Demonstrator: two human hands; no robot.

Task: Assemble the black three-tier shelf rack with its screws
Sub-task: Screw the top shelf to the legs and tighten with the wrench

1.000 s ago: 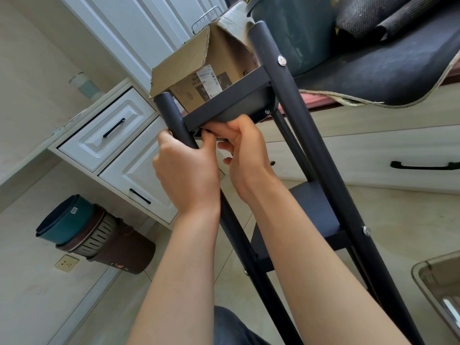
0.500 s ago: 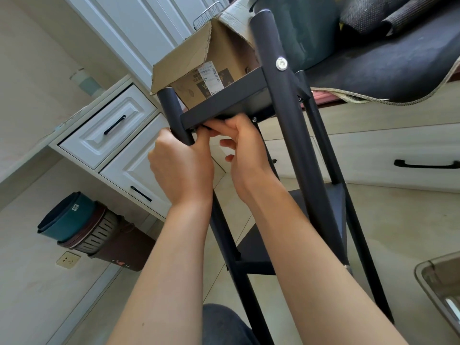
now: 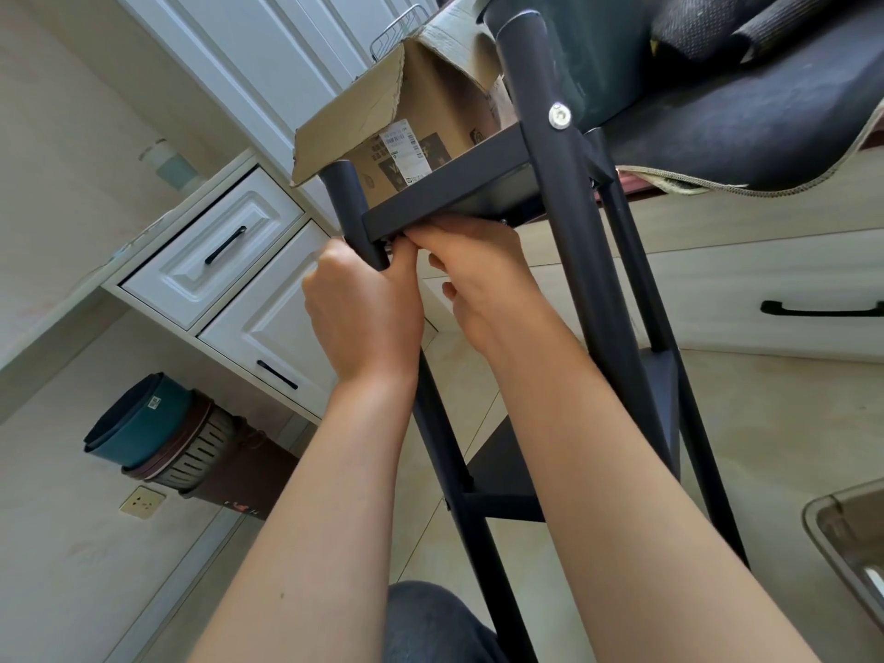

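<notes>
Where the black rack [image 3: 564, 260] leans across the middle of the view, its top tier [image 3: 445, 189] sits up near a cardboard box [image 3: 421, 122], and a lower tier [image 3: 507, 471] shows further down between the forearms. Left hand [image 3: 363, 313]: fingers curled round the near left post [image 3: 354, 212], gripping it just under the top tier's corner, thumb up against the tier's lower edge. Right hand [image 3: 483, 279]: fingers tucked beneath the underside of the top tier at that same corner, fingertips bunched close as if pinching something small; what they hold, if anything, is hidden, so cannot tell. The two hands touch at thumb and fingers. One silver screw [image 3: 559, 116] is seated in the thicker right post, level with the top tier. Behind and left: white drawers [image 3: 210, 251] with black handles. On the floor by the wall: a stack of tubs [image 3: 143, 423], teal one outermost, and a wall socket [image 3: 142, 502] just beside them. A dark cushion [image 3: 746, 112] fills the upper right. A grey tray rim [image 3: 832, 533] cuts in at the right edge
</notes>
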